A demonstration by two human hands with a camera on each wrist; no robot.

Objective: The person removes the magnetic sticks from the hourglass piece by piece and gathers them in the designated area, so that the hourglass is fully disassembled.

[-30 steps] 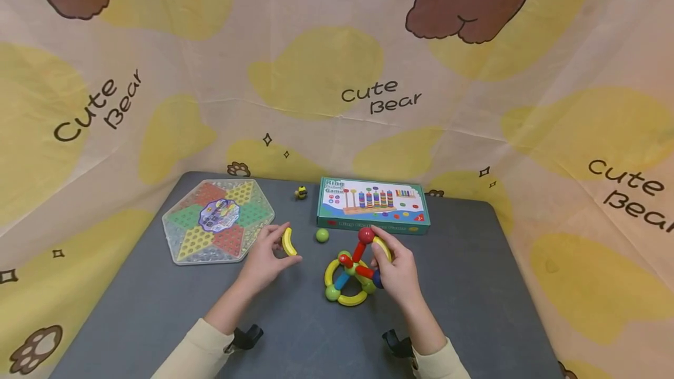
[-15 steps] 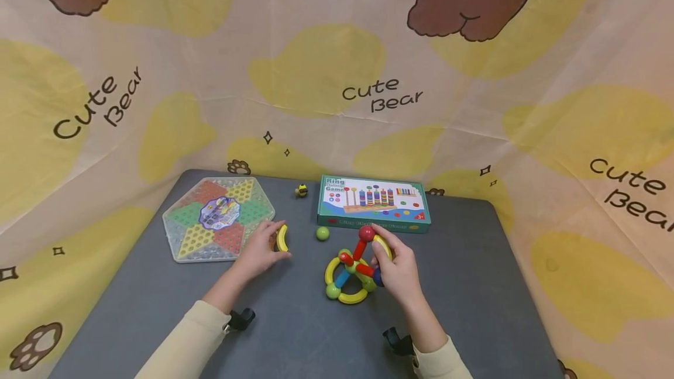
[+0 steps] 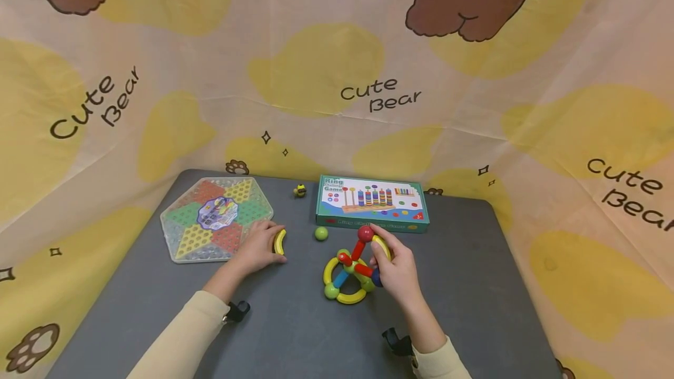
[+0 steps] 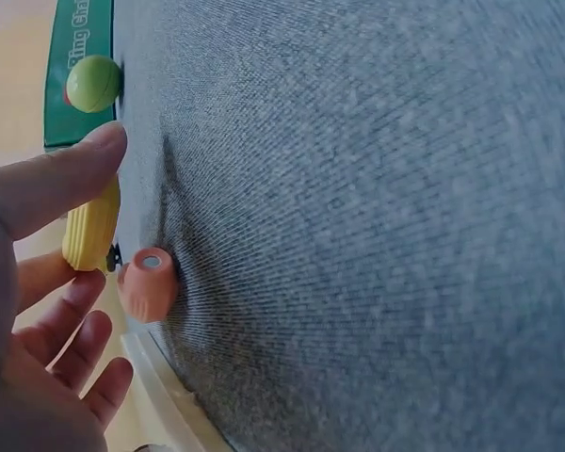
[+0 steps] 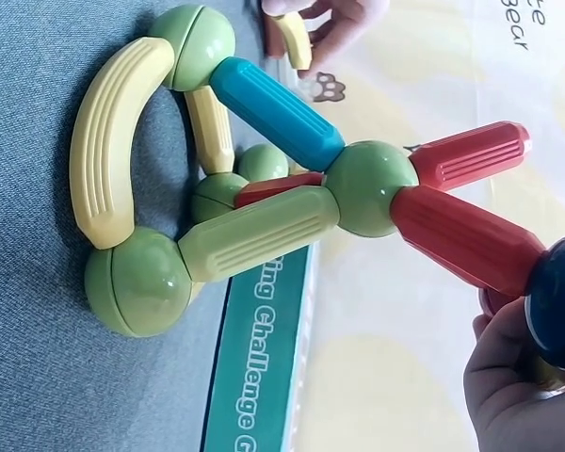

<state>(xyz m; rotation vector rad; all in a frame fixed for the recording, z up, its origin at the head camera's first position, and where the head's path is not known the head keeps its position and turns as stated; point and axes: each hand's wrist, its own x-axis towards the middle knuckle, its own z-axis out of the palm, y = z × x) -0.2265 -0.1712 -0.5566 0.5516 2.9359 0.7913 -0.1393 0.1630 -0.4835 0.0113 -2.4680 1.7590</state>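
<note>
My left hand [image 3: 256,248] pinches a yellow curved magnetic stick [image 3: 280,243] between thumb and index finger, beside the right edge of the checkers board. In the left wrist view a short red-orange stick [image 4: 151,292] with a metal dot at its end lies just beyond that yellow stick. My right hand [image 3: 398,268] grips another yellow curved stick [image 3: 381,247] at the upper right of a ball-and-stick model. That stick lies between a red ball [image 3: 365,234] and a dark blue ball [image 5: 560,301]. Below, a green ball [image 5: 372,188] joins several sticks above a yellow ring base [image 3: 351,297] on the table.
A loose green ball [image 3: 321,233] lies left of the model. Behind it stands a green Ring Challenge Game box [image 3: 371,227]. A hexagonal checkers board [image 3: 217,220] is at the left, and a small bee figure [image 3: 299,190] sits near the table's back edge.
My left hand has drawn left, away from the model, carrying the yellow curved stick toward the checkers board. My right hand and the model stay in place.
</note>
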